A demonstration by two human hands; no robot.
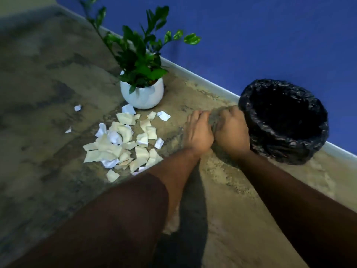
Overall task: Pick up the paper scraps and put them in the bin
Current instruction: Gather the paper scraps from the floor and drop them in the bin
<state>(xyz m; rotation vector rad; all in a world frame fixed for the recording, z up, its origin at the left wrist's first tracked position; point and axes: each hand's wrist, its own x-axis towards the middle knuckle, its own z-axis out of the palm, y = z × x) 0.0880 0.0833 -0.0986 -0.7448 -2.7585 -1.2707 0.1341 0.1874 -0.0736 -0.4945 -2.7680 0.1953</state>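
Several torn white and cream paper scraps [123,144] lie in a loose heap on the mottled floor, with a few strays to the left [77,107]. The bin [286,120], lined with a black plastic bag, stands open-topped at the right against the wall. My left hand [199,132] and my right hand [231,130] are side by side between the heap and the bin, fingers curled down, knuckles up. My right hand is right beside the bin's rim. No paper shows in either hand; the palms are hidden.
A white round pot with a green leafy plant [142,93] stands just behind the heap. A blue wall with a pale skirting board [202,78] runs diagonally behind pot and bin. My bent leg [116,219] fills the lower left.
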